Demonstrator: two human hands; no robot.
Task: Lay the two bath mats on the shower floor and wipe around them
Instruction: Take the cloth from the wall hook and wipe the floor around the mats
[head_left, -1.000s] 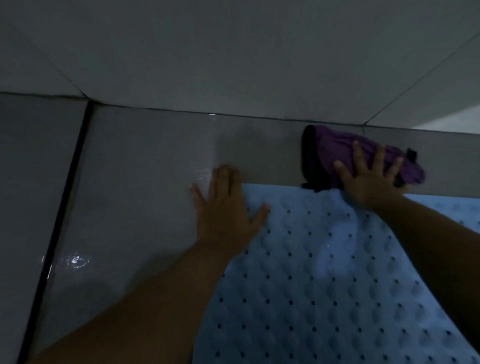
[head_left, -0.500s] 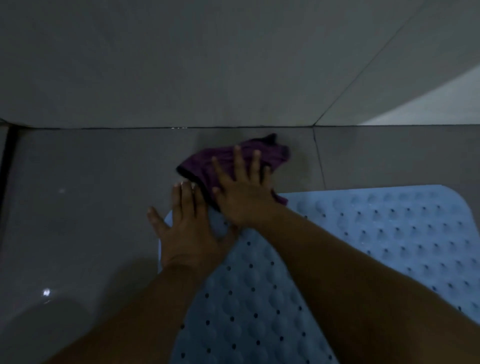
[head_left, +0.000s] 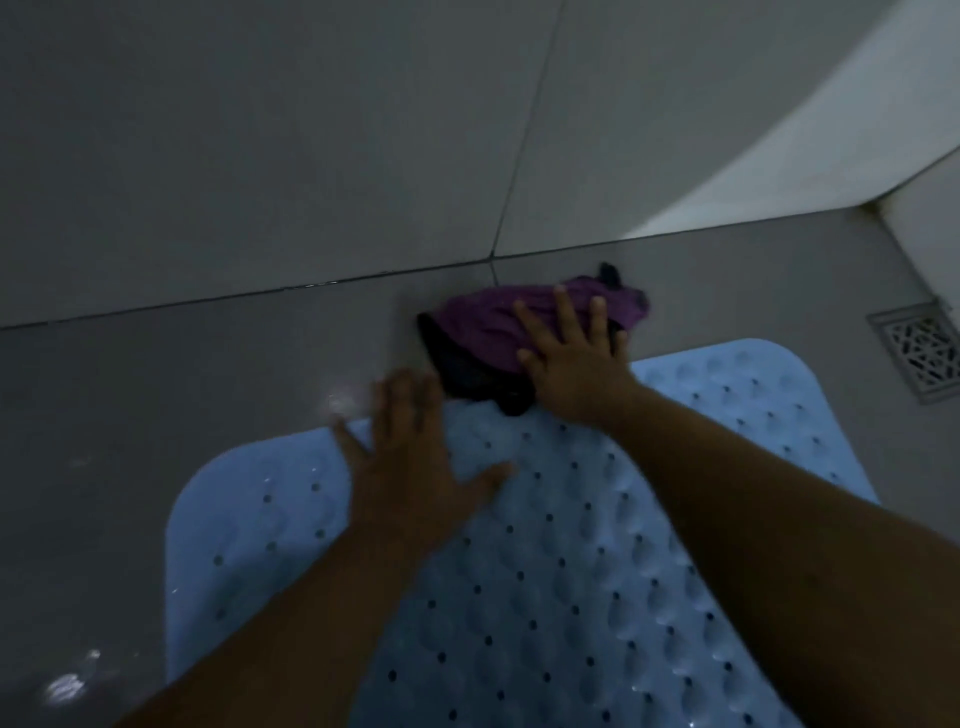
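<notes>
Cloth under right hand — hugging mat's far edge.

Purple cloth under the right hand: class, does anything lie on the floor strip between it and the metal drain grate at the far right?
Nothing visible does. The bunched purple cloth sits under the right hand; bare grey floor tile runs beyond the blue perforated rubber mat to the metal drain grate.

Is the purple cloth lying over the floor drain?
No, the purple cloth sits under the right hand on the floor tile by the wall, well apart from the floor drain.
</notes>
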